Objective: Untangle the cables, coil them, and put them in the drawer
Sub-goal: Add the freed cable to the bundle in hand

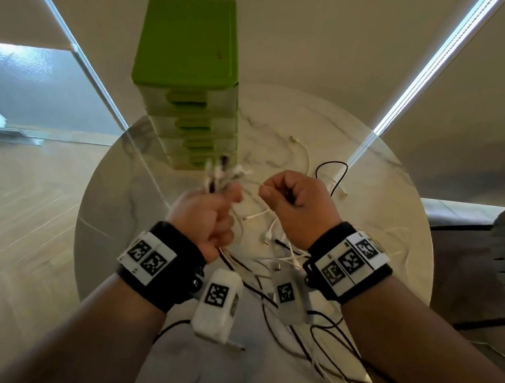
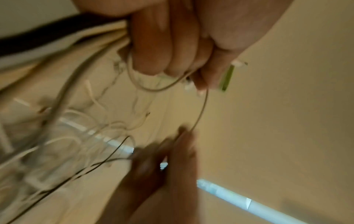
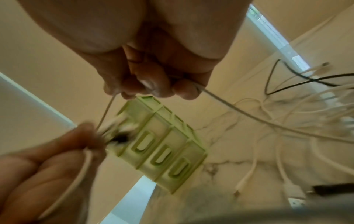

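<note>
While the left hand (image 1: 208,214) is clenching a bundle of cable ends (image 1: 218,175) above the round marble surface (image 1: 399,206), the right hand (image 1: 293,208) is pinching a single white cable (image 3: 229,109) in its fingers (image 3: 184,89) and seemingly drawing it free, so untangling looks barely begun. Most cables (image 1: 297,289) are lying knotted below. Next, I'd guess, comes pulling that strand clear without tightening knots. The green drawer unit (image 1: 189,69) is standing shut behind. No readable writing, only square black-and-white wrist markers (image 1: 348,260).

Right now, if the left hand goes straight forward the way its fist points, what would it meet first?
Probably the green drawer unit: the left hand, gripping a cable bundle, points at its lowest drawers. Depth is unclear.
</note>
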Tool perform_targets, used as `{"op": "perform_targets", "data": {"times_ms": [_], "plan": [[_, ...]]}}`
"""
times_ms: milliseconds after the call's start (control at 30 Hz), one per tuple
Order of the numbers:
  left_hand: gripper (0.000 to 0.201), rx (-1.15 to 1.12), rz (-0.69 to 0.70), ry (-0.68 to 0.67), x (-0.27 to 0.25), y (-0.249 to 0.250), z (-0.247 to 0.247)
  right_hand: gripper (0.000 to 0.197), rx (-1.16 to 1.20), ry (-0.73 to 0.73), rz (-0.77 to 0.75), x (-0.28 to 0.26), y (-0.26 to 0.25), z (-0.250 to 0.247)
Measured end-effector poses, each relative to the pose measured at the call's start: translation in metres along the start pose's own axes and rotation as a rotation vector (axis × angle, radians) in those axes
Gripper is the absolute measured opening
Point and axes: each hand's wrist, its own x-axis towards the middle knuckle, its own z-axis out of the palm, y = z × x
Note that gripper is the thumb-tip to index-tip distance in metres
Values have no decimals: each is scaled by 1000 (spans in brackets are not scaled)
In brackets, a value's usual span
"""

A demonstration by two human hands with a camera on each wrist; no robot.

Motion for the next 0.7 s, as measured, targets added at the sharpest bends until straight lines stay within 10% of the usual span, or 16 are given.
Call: {"op": "perform_targets", "data": {"times_ms": [167,367,700], "plan": [[16,-214,79,199,23,20,-38,20,27,84,210,-11,18,1],[28,-17,-102,-72,4,-11,-1,24,-104,101,86,-22,-12,37],[25,-191,111,139,9,4,4,21,40,-10,174,-38,25,-12]]}}
